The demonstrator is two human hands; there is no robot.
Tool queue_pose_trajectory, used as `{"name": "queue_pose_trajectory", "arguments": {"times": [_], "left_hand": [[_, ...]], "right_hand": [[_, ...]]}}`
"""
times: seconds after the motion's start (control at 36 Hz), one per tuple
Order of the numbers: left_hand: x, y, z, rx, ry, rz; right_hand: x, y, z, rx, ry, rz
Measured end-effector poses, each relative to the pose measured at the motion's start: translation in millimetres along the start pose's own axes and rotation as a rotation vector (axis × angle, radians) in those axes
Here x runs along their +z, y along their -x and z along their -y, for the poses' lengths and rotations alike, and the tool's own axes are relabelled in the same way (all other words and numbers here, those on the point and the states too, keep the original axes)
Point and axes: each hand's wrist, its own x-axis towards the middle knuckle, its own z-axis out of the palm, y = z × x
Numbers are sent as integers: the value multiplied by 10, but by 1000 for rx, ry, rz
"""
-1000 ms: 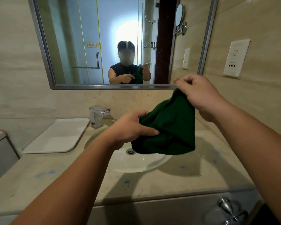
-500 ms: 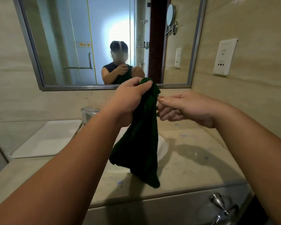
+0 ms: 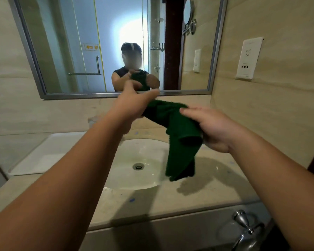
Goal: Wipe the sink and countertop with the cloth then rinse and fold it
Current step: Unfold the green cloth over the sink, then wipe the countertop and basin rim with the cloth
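Observation:
A dark green cloth (image 3: 178,140) hangs in the air above the right side of the white oval sink (image 3: 134,180). My left hand (image 3: 132,104) grips its far end, up near the mirror's lower edge. My right hand (image 3: 214,131) holds the near side of the cloth, fingers laid flat over the top and thumb beneath. Between the hands the cloth is stretched, and its loose part droops down toward the beige countertop (image 3: 203,194). The faucet is mostly hidden behind my left forearm.
A white tray (image 3: 43,156) lies on the counter left of the sink. A framed mirror (image 3: 116,46) covers the wall ahead. A white outlet plate (image 3: 248,58) is on the right wall. A chrome hook (image 3: 243,225) sticks out below the counter's front edge.
My right hand has taken hold of the cloth again and pulled it to the right. The cloth, hanging straight from my left hand before, now stretches between both hands.

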Motion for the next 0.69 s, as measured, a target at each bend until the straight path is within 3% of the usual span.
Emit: {"name": "queue_pose_trajectory", "arguments": {"times": [0.11,0.19,0.39,0.5,0.58,0.69], "left_hand": [[404,136,263,-88,-19,526],[850,203,427,-140,155,737],[1795,330,618,-210,435,688],[2159,432,681,-322,536,708],[2268,444,829,-295,323,751],[2126,297,1118,31,-556,575]], "right_hand": [[-264,56,162,-33,-179,-198],[-469,108,166,-22,-178,-300],[-993,265,-295,-123,369,-403],[-1214,323,-750,-36,222,-440],[-1384,341,-1024,41,121,-566],[-1690,321,-1183,91,170,-752]]}}
